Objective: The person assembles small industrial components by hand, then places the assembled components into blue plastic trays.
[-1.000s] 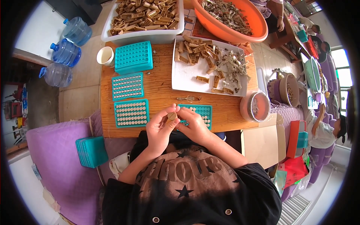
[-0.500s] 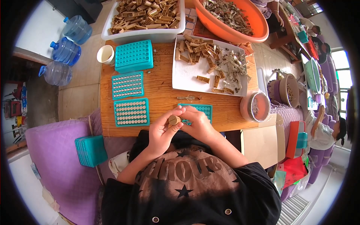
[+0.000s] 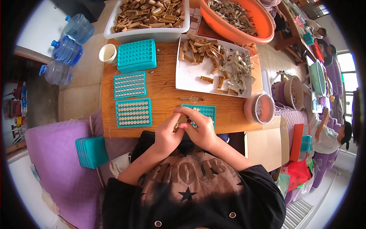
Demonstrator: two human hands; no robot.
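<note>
Close to the table's front edge, my left hand and my right hand meet around a small tan-brown casing. It is mostly hidden behind the fingers of my left hand. My right thumb and forefinger close on it from the other side. Just beyond my hands lies a teal rack, partly covered by my right hand. To the left sit one teal rack with rows of pale round pieces and another teal rack with rows of silvery pieces.
Behind these are a stack of teal racks and a white cup. A white tray holds brown casings and clear parts. A white bin, an orange basin and a pink tub stand around the table.
My hands have turned and closed in around the brown casing, so less of it shows. My right thumb has moved up against it.
</note>
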